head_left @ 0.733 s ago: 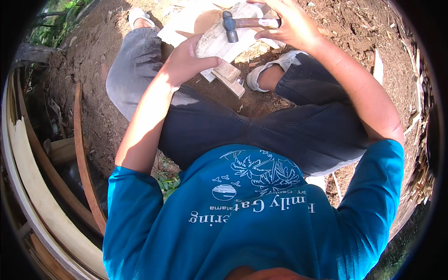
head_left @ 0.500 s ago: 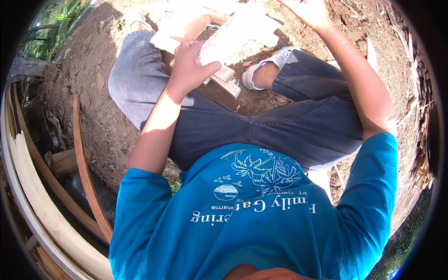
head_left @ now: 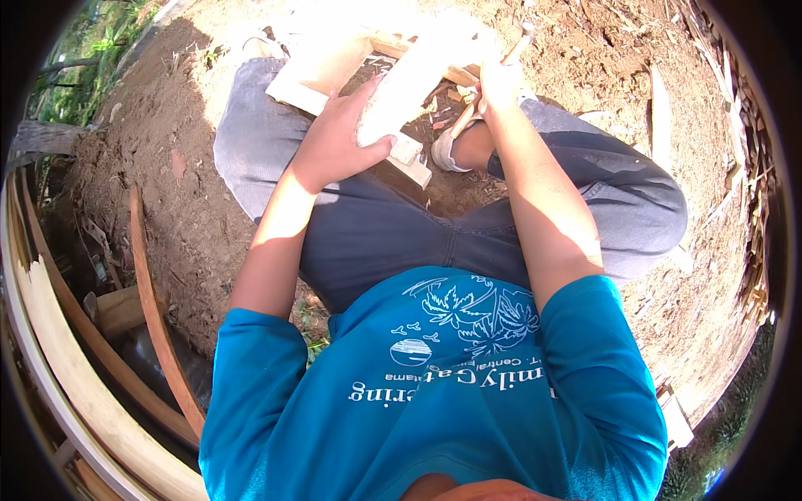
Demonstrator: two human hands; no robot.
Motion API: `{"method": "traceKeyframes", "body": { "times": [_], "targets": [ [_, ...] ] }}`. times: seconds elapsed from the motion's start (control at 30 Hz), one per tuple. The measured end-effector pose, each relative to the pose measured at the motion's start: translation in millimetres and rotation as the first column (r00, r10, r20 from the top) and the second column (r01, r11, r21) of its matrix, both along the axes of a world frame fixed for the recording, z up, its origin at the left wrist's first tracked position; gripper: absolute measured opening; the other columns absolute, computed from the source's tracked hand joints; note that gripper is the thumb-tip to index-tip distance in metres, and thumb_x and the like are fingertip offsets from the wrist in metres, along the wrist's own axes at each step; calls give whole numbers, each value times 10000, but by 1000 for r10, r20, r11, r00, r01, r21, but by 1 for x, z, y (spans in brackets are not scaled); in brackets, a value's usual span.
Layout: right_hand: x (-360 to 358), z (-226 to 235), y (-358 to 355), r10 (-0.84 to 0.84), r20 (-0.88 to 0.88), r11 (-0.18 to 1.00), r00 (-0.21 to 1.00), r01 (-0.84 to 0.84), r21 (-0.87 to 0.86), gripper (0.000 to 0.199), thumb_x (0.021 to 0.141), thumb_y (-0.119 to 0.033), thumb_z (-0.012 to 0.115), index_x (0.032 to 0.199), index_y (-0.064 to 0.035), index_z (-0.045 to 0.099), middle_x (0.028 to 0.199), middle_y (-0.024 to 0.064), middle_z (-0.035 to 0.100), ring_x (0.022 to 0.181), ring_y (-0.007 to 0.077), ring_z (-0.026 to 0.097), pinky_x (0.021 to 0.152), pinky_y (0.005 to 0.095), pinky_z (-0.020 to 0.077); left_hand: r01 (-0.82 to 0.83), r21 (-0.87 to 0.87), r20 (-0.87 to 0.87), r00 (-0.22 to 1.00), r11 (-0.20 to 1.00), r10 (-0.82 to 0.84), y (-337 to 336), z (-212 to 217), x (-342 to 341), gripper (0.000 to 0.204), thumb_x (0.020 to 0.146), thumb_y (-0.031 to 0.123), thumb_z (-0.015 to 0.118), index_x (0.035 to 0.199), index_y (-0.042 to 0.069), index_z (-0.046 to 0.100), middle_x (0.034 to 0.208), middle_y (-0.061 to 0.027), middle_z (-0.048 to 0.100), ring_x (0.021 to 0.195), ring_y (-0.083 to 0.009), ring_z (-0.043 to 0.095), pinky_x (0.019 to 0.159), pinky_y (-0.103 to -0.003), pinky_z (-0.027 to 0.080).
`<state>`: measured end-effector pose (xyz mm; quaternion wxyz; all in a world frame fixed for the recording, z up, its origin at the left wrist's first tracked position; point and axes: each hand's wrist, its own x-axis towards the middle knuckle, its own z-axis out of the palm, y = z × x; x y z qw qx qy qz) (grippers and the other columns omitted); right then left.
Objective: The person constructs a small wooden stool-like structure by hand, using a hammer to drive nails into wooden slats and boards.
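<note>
My left hand (head_left: 341, 138) is wrapped round the near end of a pale wooden board (head_left: 399, 96), thumb on its right side. The board slants up and away, its far part washed out by glare. Under it lies a wooden frame of pale pieces (head_left: 306, 93), with a short block end (head_left: 409, 157) sticking out toward me. My right hand (head_left: 499, 86) is closed round a tool with a slim wooden handle (head_left: 464, 119), close to the board's right side. A small pale end of that tool shows beyond my fingers; its kind is unclear.
My bent legs in dark trousers (head_left: 393, 217) flank the work. Long curved wooden strips (head_left: 150, 292) lie at the left on brown soil (head_left: 159, 108). A wood slat (head_left: 661, 117) rests at the right, near a stack of thin pieces (head_left: 756, 217) along the edge.
My right hand has come down and left from the top edge to beside the board, bringing the tool into view. My left hand has stayed nearly in place, its fingers lifted a little.
</note>
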<state>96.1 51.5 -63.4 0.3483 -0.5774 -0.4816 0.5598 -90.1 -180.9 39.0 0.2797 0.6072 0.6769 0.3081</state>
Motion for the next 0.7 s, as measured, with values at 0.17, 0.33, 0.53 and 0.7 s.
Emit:
{"method": "traceKeyframes", "body": {
  "times": [0.17, 0.33, 0.53, 0.7],
  "targets": [
    [-9, 13, -4, 7, -93, 996, 996, 2, 88, 302, 968, -346, 719, 989, -86, 567, 760, 40, 617, 528, 93, 527, 445, 251, 436, 5, -19, 85, 996, 1000, -3, 0, -2, -4, 829, 821, 268, 763, 1502, -55, 417, 1309, -273, 597, 1205, -399, 564, 1089, -462, 406],
    [-10, 16, 17, 44, -98, 988, 994, -29, 152, 355, 964, -385, 733, 879, -95, 548, 673, 27, 594, 444, 85, 480, 387, 238, 387, 8, 120, 100, 995, 993, -20, 1, -3, -4, 809, 787, 288, 779, 1451, -60, 476, 1059, -225, 668, 966, -386, 594, 928, -449, 449],
    [1, 4, 14, -110, -21, 983, 994, 105, -153, 471, 972, -546, 664, 899, -89, 576, 641, 4, 591, 456, 94, 518, 388, 205, 356, 1, -37, 68, 998, 999, 1, 0, -2, -3, 816, 811, 214, 748, 1520, -22, 419, 1376, -259, 576, 1273, -391, 534, 1112, -447, 391],
    [-17, 24, -13, -271, -262, 871, 926, 121, -476, 429, 1002, -504, 625, 989, -76, 656, 775, 19, 677, 617, 112, 638, 433, 192, 374, -1, -39, 79, 997, 999, 5, 1, -6, -3, 826, 807, 205, 755, 1527, -17, 416, 1401, -256, 566, 1300, -392, 524, 1133, -448, 375]
  ]
}}
